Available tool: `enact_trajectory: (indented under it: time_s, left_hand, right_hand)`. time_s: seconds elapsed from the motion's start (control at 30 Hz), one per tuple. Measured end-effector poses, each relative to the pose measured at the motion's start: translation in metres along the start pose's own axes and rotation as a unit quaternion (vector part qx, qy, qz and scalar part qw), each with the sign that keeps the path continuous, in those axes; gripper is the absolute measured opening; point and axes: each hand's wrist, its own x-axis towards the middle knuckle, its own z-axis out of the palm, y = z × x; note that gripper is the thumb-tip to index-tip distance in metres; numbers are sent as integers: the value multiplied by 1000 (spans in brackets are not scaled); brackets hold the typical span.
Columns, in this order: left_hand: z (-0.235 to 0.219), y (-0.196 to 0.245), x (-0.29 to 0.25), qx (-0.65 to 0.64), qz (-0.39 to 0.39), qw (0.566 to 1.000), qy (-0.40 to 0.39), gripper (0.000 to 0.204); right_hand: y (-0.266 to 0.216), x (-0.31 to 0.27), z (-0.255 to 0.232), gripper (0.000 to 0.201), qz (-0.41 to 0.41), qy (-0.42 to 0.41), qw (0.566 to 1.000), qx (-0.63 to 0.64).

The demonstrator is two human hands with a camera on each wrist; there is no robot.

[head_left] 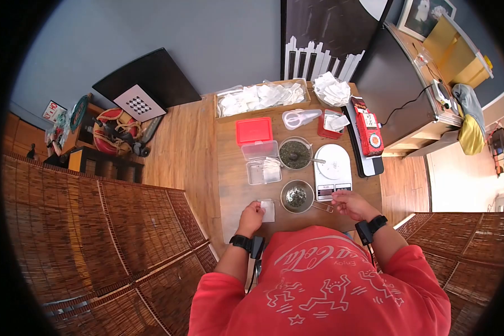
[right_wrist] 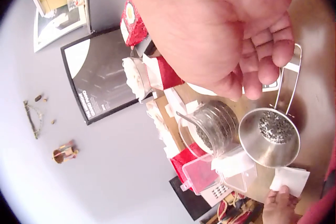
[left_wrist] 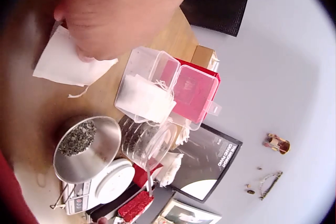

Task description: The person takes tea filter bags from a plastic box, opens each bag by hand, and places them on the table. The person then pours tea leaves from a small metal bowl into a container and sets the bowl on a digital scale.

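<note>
My left hand pinches the edge of a white drawstring tea bag, which lies close over the tabletop. A short string trails from the bag in the left wrist view. My right hand is turned palm up with fingers loosely curled and holding nothing. It hovers beside the white kitchen scale, near the wire handle of a metal bowl. Dried leaves lie in that bowl, between my hands. Behind it stands a glass jar of similar leaves, with a spoon in it.
An open clear plastic box holds more white bags, with a red-lidded box behind it. A long wooden tray piled with bags lies along the table's back edge. A red packet is at the right, near a red tin.
</note>
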Motion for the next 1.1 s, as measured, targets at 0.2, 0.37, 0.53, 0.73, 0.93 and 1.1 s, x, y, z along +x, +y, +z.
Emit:
enact_trajectory:
  time_s: [0.2,0.37,0.53,0.73,0.93,1.1]
  left_hand:
    - [-15,59,-11,228,56,964,125,23]
    - [-22,111,15,176,103,965,167,26]
    - [-9,108,51,252,80,948,177,33]
    - [-7,116,53,229,62,960,148,24]
    - [-6,117,52,214,64,965,137,22]
    - [-6,112,58,246,84,950,171,20]
  right_hand:
    - [6,-16,-23,21,-32,44,997,45]
    - [8,-23,-28,17,-31,55,996,62]
    - [10,-27,-28,14,-35,58,995,74]
    - [17,-32,-35,14,-46,55,992,99]
    - [15,-30,-33,14,-40,46,994,89]
    - [7,-30,-22,16,-36,45,995,80]
